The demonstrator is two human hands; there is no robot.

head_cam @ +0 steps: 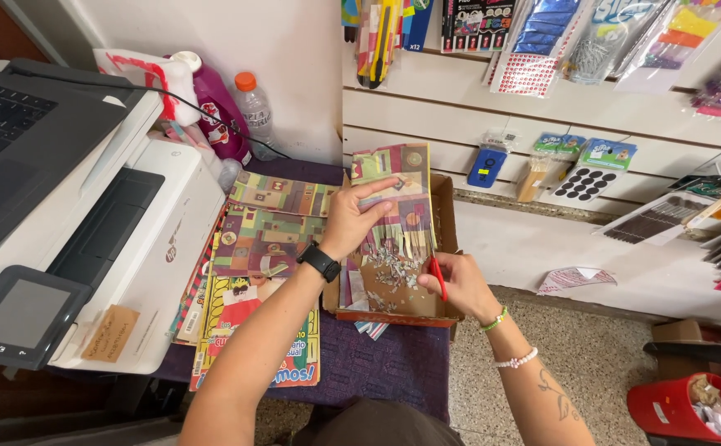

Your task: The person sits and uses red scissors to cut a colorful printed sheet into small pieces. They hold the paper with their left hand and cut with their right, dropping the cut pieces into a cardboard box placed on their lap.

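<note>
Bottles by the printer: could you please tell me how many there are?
2: a purple bottle with a white cap and a clear bottle with an orange cap, side by side against the wall. Others may be hidden.

A colourful patterned paper sheet (393, 194), its lower edge cut into thin strips, stands tilted over a shallow cardboard box (447, 248) strewn with paper scraps (389, 277), beside red-handled scissors (439, 277).

- A single head-worn camera looks steeply down and forward from the person's own eye line, both forearms rising from the bottom edge.
- It sits close over the purple-covered worktop (393, 363), the cardboard box (447, 248) near frame centre.
- The view faces a slatted display wall (459, 107) ahead, a printer (141, 248) at left, speckled floor (591, 355) at right.
</note>
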